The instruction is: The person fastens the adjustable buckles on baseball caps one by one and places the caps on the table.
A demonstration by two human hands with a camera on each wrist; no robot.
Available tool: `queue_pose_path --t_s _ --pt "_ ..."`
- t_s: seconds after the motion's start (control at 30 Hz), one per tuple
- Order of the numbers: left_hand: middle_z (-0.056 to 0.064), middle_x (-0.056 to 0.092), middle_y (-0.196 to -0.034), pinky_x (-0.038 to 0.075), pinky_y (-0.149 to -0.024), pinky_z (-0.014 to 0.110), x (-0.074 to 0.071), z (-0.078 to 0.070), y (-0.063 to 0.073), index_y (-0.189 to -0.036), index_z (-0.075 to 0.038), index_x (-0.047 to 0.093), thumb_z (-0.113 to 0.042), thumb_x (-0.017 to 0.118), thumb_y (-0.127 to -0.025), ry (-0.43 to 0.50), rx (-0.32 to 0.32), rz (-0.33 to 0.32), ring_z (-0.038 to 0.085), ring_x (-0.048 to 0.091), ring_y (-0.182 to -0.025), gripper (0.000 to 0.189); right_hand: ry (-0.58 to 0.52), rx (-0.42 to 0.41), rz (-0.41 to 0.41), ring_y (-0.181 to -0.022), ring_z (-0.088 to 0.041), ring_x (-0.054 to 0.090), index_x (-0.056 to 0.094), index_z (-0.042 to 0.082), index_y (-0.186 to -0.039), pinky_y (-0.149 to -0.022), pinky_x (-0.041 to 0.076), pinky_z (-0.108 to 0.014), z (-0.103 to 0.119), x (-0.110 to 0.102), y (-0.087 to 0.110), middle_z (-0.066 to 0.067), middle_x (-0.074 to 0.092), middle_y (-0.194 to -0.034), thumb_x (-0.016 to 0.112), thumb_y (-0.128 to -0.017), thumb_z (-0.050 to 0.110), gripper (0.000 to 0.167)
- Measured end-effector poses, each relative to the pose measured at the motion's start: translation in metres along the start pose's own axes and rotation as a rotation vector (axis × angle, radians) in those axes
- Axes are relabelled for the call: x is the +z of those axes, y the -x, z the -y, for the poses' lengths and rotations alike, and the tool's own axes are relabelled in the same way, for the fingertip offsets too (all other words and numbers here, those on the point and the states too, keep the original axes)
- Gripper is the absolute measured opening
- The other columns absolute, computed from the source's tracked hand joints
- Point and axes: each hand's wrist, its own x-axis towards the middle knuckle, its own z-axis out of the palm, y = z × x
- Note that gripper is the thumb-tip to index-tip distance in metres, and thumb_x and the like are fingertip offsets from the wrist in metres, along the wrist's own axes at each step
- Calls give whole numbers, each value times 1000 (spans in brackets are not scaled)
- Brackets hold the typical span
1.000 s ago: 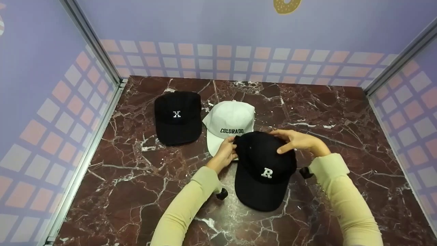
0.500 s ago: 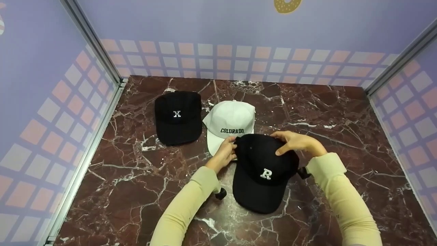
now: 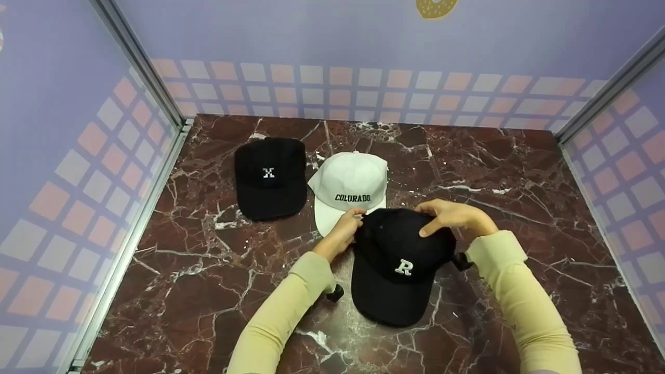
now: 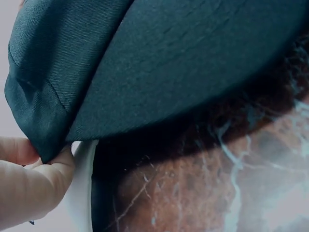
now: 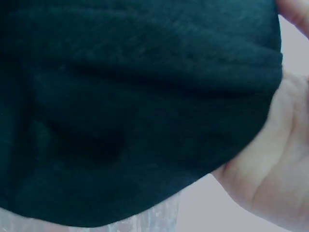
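Note:
Both hands hold a black baseball cap (image 3: pixel 392 293) with a white letter R, its brim toward me. My left hand (image 3: pixel 340 234) pinches the cap's lower edge between thumb and finger; the left wrist view shows this pinch (image 4: pixel 46 166) at the corner beside the brim. On the other side, my right hand (image 3: pixel 451 217) grips the crown, thumb on top and the other fingers partly hidden behind it. In the right wrist view the dark cloth (image 5: pixel 145 140) lies against the palm. A white cap (image 3: pixel 350 174) lettered COLORADO lies just behind, its brim partly covered.
Left of the white cap, a second black cap (image 3: pixel 270 195) with a white X lies on the dark red marbled table (image 3: pixel 187 291). Purple walls with pink and white squares (image 3: pixel 311 93) stand at the back and both sides.
The cap with the R has shifted slightly toward me and to the left, its crown dipping lower over the white cap. Both hands keep their hold; the other caps stay put.

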Motion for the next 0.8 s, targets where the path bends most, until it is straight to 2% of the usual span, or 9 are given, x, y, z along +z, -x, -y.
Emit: queue_pose_path --t_s 0.07,0.13,0.23,0.37,0.47,0.53,0.67,0.73,0.8 --pt "15 46 -120 41 -63 23 1 -14 18 -126 -1 41 2 34 -84 -37 18 19 11 49 -74 42 -58 1 25 -85 -14 58 51 -4 -108 -75 47 -27 -1 0 0 -3 60 -94 67 -73 10 41" --pt "15 47 -120 42 -67 23 2 -18 25 -126 0 41 -3 35 -87 -90 42 33 11 49 -76 39 -133 16 46 -86 -16 60 50 -3 -109 -74 49 -28 -2 0 1 -3 61 -95 67 -73 9 42" --pt "12 49 -121 43 -74 26 0 -7 13 -124 -4 45 -16 37 -92 -172 93 82 14 52 -87 35 -225 36 63 -87 -18 61 50 -2 -112 -74 50 -30 -3 1 2 -3 62 -98 66 -73 6 43" --pt "9 52 -123 42 -87 31 -3 5 2 -122 -7 50 -27 41 -93 -317 178 173 19 51 -106 37 -294 37 72 -87 -18 62 50 -2 -111 -73 51 -30 -6 3 2 -3 62 -98 65 -73 3 41" --pt "8 52 -125 37 -95 32 -4 2 6 -123 -8 51 -31 47 -90 -501 271 200 21 48 -114 41 -326 32 72 -86 -18 63 49 -2 -112 -73 51 -30 -7 4 2 -3 62 -98 64 -73 2 41" --pt "7 53 -125 36 -97 32 -3 3 4 -124 -11 50 -33 50 -87 -664 343 171 22 48 -116 43 -343 34 63 -86 -17 62 50 -1 -112 -73 51 -30 -8 4 2 -3 62 -98 64 -73 1 41" --pt "3 56 -122 39 -94 35 1 0 8 -123 -17 53 -35 53 -84 -976 436 53 22 52 -112 42 -369 19 38 -87 -16 62 51 3 -111 -74 50 -29 -11 5 2 -1 62 -98 63 -73 -1 40" --pt "1 57 -121 41 -92 35 5 0 9 -122 -19 54 -34 54 -84 -1071 450 -1 21 53 -110 41 -386 -5 35 -87 -16 62 51 5 -109 -74 50 -29 -13 6 2 -1 62 -98 63 -73 -2 38" --pt "1 57 -121 41 -91 36 8 -1 12 -121 -19 54 -33 55 -84 -1126 460 -45 21 54 -109 40 -396 -36 32 -87 -15 61 52 7 -108 -75 50 -28 -13 8 2 0 61 -98 62 -73 -3 38"
